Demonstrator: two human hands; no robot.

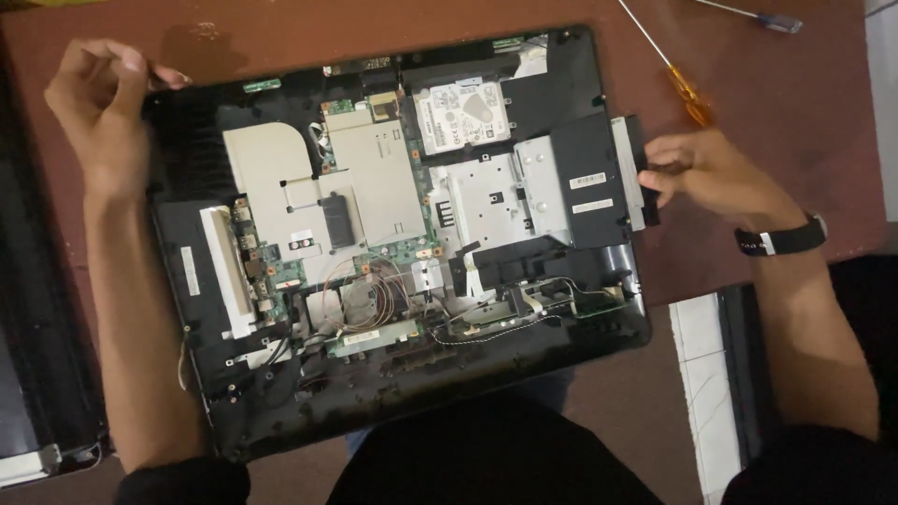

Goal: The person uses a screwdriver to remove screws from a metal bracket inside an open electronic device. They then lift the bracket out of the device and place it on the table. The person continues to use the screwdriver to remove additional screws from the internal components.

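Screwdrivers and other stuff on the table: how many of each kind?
Screwdrivers: 2, orange-handled screwdriver and blue-handled screwdriver
Opened computer: 1
Optical drive, gripped by the right hand: 1
Total: 4
The left hand holds the computer's corner.

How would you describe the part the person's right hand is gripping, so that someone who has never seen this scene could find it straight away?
Start at the big opened black computer chassis lying on the brown table. Go to its right edge, where the right hand grips the optical drive. Unlike the smaller silver hard drive nearby, it is a flat black-and-grey slab sticking out past the case edge.
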